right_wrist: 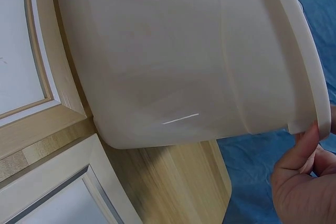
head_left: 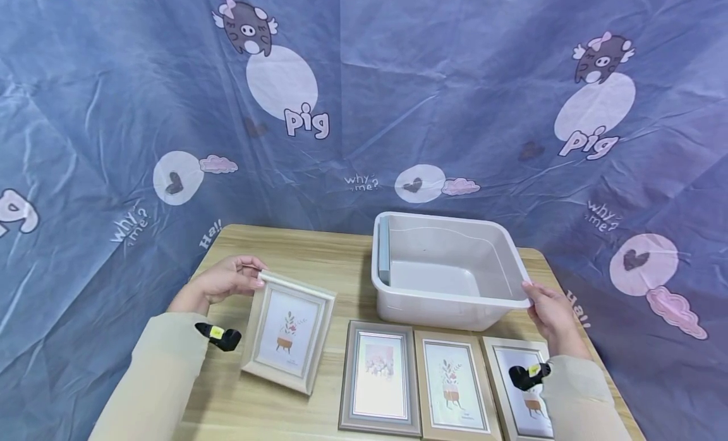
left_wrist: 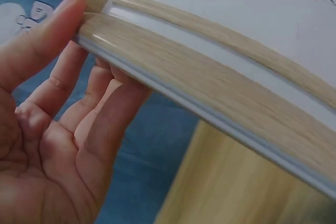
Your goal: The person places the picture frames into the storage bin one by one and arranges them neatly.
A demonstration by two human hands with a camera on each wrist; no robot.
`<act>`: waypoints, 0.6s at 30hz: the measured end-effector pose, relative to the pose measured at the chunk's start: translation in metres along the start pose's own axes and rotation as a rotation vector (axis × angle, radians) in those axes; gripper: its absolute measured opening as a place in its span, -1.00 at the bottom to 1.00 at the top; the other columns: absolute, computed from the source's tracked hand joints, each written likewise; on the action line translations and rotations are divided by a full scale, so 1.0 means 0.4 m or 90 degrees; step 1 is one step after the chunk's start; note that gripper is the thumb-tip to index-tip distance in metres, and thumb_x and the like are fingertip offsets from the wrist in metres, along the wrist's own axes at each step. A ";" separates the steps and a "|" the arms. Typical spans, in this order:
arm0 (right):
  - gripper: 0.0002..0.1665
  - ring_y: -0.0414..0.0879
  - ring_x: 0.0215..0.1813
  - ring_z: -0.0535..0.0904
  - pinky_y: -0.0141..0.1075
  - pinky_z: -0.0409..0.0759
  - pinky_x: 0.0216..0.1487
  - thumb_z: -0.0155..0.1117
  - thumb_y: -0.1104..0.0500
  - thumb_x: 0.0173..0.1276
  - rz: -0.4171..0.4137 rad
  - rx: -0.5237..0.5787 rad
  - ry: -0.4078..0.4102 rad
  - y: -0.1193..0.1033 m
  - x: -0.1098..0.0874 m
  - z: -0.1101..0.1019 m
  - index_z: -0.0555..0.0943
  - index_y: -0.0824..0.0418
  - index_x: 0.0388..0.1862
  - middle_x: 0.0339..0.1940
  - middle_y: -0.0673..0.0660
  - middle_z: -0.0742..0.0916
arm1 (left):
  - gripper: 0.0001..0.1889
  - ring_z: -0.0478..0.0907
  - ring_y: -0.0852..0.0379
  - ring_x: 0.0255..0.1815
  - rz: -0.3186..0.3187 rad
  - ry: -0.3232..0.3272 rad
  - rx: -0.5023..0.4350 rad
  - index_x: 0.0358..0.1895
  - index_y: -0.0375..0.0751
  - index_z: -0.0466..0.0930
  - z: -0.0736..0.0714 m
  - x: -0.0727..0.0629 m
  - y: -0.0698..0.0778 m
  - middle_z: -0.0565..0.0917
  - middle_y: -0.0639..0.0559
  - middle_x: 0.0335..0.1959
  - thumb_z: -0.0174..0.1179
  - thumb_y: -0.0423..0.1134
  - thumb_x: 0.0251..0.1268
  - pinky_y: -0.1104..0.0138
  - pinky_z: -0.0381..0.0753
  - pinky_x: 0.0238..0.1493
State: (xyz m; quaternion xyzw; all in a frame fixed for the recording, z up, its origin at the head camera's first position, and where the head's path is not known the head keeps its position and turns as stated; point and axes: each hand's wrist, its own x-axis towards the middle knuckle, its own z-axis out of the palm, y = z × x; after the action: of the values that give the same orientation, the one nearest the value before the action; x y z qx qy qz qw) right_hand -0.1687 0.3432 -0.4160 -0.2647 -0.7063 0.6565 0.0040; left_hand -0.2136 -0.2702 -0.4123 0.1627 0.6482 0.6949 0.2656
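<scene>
Right sleeve (head_left: 586, 400), 4 o'clock. Right hand (head_left: 550, 311): thumb and finger pinching rim of plastic tub (head_left: 438, 310). Left hand (head_left: 230, 280), 8 o'clock: gripping tilted plant-print picture frame (head_left: 289, 333), 7 o'clock, by its 11 o'clock corner. Risk: corner-only hold may let frame swivel, slip.

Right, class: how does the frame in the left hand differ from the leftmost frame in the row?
The held frame is pale; the leftmost frame is darker, greyish.
The held frame is tilted in the left hand, while the leftmost frame lies flat on the table.
The held frame shows a potted plant; the leftmost frame shows a pinkish picture.
Both are rectangular.
</scene>
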 end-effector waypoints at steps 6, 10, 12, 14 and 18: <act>-0.31 -0.36 -0.40 0.43 -0.55 0.47 -0.43 0.16 0.05 0.39 -0.004 0.012 0.003 0.005 -0.002 -0.001 0.22 0.35 0.37 -0.45 -0.21 0.54 | -0.67 0.62 0.15 -0.26 0.079 -0.002 -0.036 -0.21 -0.10 0.59 0.005 -0.002 0.048 0.67 0.03 -0.28 0.06 -0.63 0.18 0.24 0.68 -0.17; -0.30 -0.35 -0.37 0.43 -0.55 0.49 -0.40 0.16 0.04 0.39 -0.004 0.006 0.002 0.006 -0.003 -0.002 0.23 0.35 0.37 -0.43 -0.21 0.54 | -0.65 0.62 0.15 -0.26 0.121 0.001 -0.068 -0.19 -0.13 0.60 0.012 0.001 0.082 0.66 0.01 -0.29 0.01 -0.67 0.19 0.26 0.69 -0.18; -0.23 -0.35 -0.36 0.43 -0.55 0.49 -0.39 0.14 0.03 0.40 -0.007 -0.008 -0.002 0.007 -0.004 -0.002 0.17 0.40 0.42 -0.41 -0.22 0.53 | -0.63 0.62 0.16 -0.27 0.140 0.003 -0.094 -0.20 -0.15 0.61 0.018 0.005 0.098 0.66 0.01 -0.30 -0.02 -0.68 0.20 0.27 0.69 -0.20; -0.18 -0.36 -0.35 0.44 -0.55 0.50 -0.38 0.15 0.02 0.40 -0.010 -0.011 -0.002 0.006 -0.004 -0.003 0.12 0.44 0.44 -0.41 -0.22 0.53 | -0.63 0.62 0.15 -0.27 0.152 0.008 -0.122 -0.20 -0.17 0.62 0.027 0.012 0.113 0.66 0.00 -0.30 -0.04 -0.69 0.21 0.29 0.69 -0.21; -0.16 -0.37 -0.35 0.44 -0.55 0.50 -0.39 0.14 0.02 0.40 -0.011 -0.015 0.000 0.006 -0.005 -0.002 0.09 0.45 0.45 -0.42 -0.23 0.52 | -0.65 0.63 0.15 -0.31 0.163 0.046 -0.167 -0.22 -0.20 0.63 0.056 0.030 0.145 0.67 -0.02 -0.32 -0.03 -0.69 0.23 0.31 0.69 -0.23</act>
State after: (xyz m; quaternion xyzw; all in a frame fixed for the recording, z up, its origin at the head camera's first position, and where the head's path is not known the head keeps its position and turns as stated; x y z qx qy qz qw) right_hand -0.1657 0.3434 -0.4176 -0.2589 -0.7161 0.6481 0.0066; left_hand -0.2198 -0.2461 -0.3540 0.1824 0.5355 0.8068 0.1705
